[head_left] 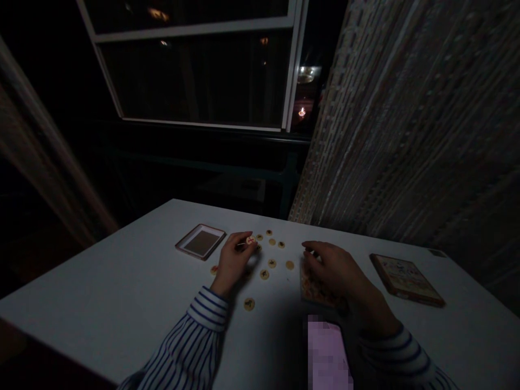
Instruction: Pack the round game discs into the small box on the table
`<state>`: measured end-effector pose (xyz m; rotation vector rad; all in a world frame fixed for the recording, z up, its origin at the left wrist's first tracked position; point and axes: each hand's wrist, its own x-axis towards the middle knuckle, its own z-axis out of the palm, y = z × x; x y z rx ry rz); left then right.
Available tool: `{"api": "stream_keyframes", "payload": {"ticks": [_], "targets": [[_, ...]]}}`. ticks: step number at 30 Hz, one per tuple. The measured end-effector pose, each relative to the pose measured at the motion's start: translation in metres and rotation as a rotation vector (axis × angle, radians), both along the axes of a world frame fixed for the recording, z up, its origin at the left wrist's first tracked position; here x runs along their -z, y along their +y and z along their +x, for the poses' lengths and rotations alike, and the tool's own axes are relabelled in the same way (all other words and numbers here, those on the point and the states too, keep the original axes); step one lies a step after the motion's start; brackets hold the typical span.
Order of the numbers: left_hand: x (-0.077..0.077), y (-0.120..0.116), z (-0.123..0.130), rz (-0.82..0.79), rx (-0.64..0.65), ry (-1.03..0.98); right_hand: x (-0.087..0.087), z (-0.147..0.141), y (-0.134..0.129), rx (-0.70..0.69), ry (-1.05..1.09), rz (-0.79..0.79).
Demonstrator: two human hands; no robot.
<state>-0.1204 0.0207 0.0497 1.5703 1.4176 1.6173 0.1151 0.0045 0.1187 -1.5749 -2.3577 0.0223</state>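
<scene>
My left hand [232, 262] is closed, with thumb and fingers pinching a round Chinese chess piece [251, 239] whose red mark faces up. Several loose pieces lie about it on the white table [134, 276], among them a dark-marked piece [264, 274] and another one [249, 304] nearer the front. Over on the right, my right hand [339, 268] hovers above a shallow box of chess pieces [319, 292] and hides part of it. Its thumb and forefinger are bent towards each other; what sits between them is too dark to make out.
A shallow open tray [182, 250] rests at the back left of the table. At the right lies a flat box with a printed top [408, 279]. A lit phone [329, 352] is at the front edge. String curtains [406, 108] hang behind, beside a dark window.
</scene>
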Motion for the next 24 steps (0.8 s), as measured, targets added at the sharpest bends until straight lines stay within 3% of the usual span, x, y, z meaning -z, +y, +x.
{"api": "stream_keyframes", "payload": {"ticks": [9,16,24], "targets": [[-0.004,-0.006,0.013,-0.106,0.070,-0.197,-0.004,0.020,0.000,-0.019,0.040,0.046],[-0.013,-0.010,0.035,-0.166,0.105,-0.378,-0.012,0.027,-0.004,-0.018,0.043,0.052],[-0.014,-0.008,0.064,-0.229,0.209,-0.526,-0.014,0.036,-0.003,-0.008,0.007,0.068]]}}
